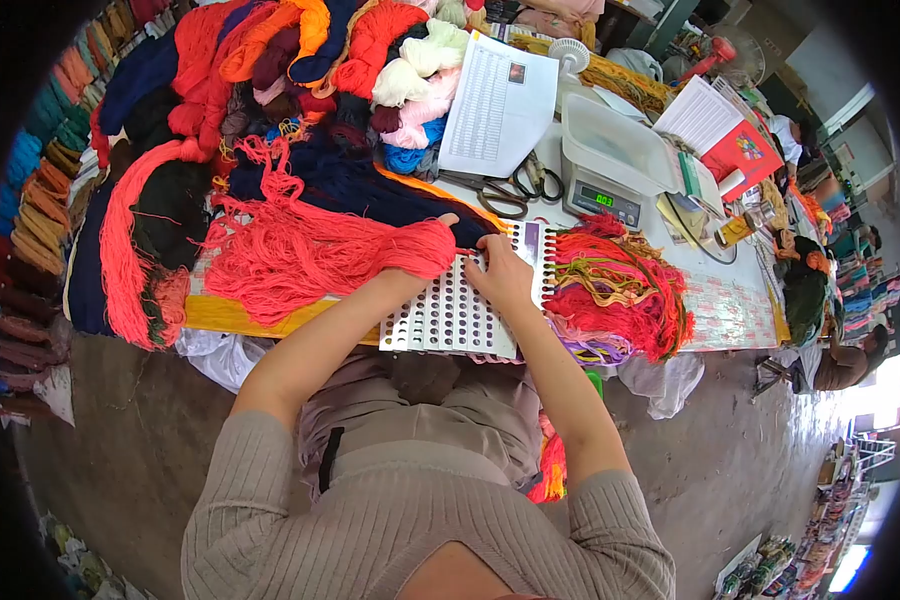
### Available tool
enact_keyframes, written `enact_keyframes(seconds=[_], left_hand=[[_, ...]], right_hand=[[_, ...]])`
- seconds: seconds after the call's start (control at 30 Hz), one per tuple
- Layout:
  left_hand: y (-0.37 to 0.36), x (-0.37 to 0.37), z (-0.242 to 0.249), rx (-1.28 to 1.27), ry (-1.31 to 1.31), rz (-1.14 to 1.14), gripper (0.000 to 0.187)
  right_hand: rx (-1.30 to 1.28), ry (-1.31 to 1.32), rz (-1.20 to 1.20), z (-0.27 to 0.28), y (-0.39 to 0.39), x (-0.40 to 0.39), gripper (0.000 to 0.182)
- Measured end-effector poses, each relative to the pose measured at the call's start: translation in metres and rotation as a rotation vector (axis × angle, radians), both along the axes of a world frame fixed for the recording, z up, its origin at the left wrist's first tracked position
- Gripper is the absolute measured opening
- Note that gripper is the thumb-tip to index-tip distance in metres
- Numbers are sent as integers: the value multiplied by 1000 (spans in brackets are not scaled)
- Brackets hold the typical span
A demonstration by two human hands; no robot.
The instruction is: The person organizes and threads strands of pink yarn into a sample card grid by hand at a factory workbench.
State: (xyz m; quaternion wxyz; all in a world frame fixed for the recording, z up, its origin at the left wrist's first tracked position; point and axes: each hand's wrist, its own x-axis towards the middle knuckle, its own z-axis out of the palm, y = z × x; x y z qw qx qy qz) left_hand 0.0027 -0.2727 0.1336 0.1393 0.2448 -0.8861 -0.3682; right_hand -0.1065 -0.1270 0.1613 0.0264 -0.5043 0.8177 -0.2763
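Note:
A thick bundle of coral-pink yarn lies across the table and drapes over my left hand, which grips it; most of the fingers are hidden under the strands. Below it, at the table's front edge, is a white card punched with rows of round holes. My right hand rests at the card's upper part, its fingers bent and pressed together near the yarn's end. What they pinch is too small to make out. Tufts of red, green and purple yarn hang from the card's right side.
Heaped skeins fill the back left. Black-handled scissors, a printed sheet and a digital scale carrying a clear plastic tub stand behind the card. An open red booklet lies farther right. Another person sits at far right.

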Motion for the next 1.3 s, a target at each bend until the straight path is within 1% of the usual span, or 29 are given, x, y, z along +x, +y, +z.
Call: enact_keyframes(seconds=[0.07, 0.13, 0.17, 0.23, 0.27, 0.3, 0.37, 0.43, 0.47, 0.5, 0.53, 0.6, 0.63, 0.7, 0.77, 0.8, 0.83, 0.87, 0.9, 0.93, 0.97, 1.0, 1.03, 1.1, 1.17, 1.2, 1.23, 1.27, 1.3], left_hand=[[10, 3, 20, 18, -24, 78, 41], [13, 1, 21, 156, 139, 93, 39], [19, -4, 30, 83, 76, 73, 37], [8, -33, 6, 362, -68, 100, 36], [11, -29, 1, 221, 17, 78, 34], [2, -31, 0, 220, 30, 101, 34], [-15, -30, 38, 63, -248, 162, 34], [-49, 2, 40, -25, -135, 322, 32], [-74, 18, 45, -81, -83, 428, 32], [-122, 28, 24, -116, -23, 529, 33], [-165, 51, 24, -221, -153, 568, 34], [-219, 116, 26, -809, 139, 526, 30], [-229, 128, 49, -576, 115, 701, 24], [-217, 142, 106, -169, 224, 893, 22], [-190, 146, 97, -1087, 201, 671, 22], [-148, 134, 118, -975, 152, 593, 22], [-120, 118, 110, -762, 530, 409, 22], [-99, 102, 97, -229, 429, 377, 27], [-58, 84, 87, 200, 451, 285, 38], [-12, 73, 108, 577, 315, 222, 40], [-12, 56, 58, 605, 441, -38, 40], [-2, 38, 37, 725, 434, -111, 38], [10, 34, 35, 579, 377, -112, 37], [7, 26, 10, 427, 252, 58, 38], [-39, 28, -40, 185, 190, 296, 41], [-69, 42, -43, 242, 181, 285, 66], [-88, 60, -20, 231, 63, 403, 66], [-126, 76, -41, -15, 42, 489, 67], [-153, 96, -41, 70, 102, 559, 64]], right_hand=[[-11, -31, 0, -1, 0, -1, 34], [-21, -71, -8, 2, 1, -1, 33], [-29, -97, -4, 4, 2, -1, 32], [-88, -69, 20, -1, 2, -2, 27], [-113, -39, 41, -2, 1, -2, 26], [-110, -2, 89, -2, 2, -2, 24], [-130, 50, 154, -3, 2, -3, 28], [-121, 72, 162, -2, 2, -1, 34], [-87, 78, 158, -1, 1, -1, 35], [-54, 82, 151, 0, 0, -1, 37], [-53, 84, 145, 1, 0, -1, 38], [-60, 83, 155, 1, 0, -1, 39], [-56, 71, 155, 4, 1, 0, 40], [-49, 58, 148, 3, 1, -1, 41], [-47, 47, 137, 2, 0, -2, 41], [-53, 44, 138, 0, 0, -3, 41], [-58, 43, 141, 0, -1, -3, 42], [-56, 46, 137, 0, 0, -2, 42], [-55, 23, 133, 1, 0, -1, 42], [-53, 2, 132, 2, 0, -1, 42], [-48, -10, 126, 1, 0, -2, 43], [-60, -2, 123, -1, 0, -2, 44], [-74, 7, 121, -3, 0, -3, 44], [-79, 9, 122, -3, 0, -3, 45], [-27, -24, 106, -1, 0, -3, 45], [-20, -25, 104, -1, 1, -3, 46], [-19, -25, 102, 0, 1, -3, 46], [-15, -33, 112, 3, 1, -2, 45], [-23, -37, 112, 2, 2, -2, 45]])
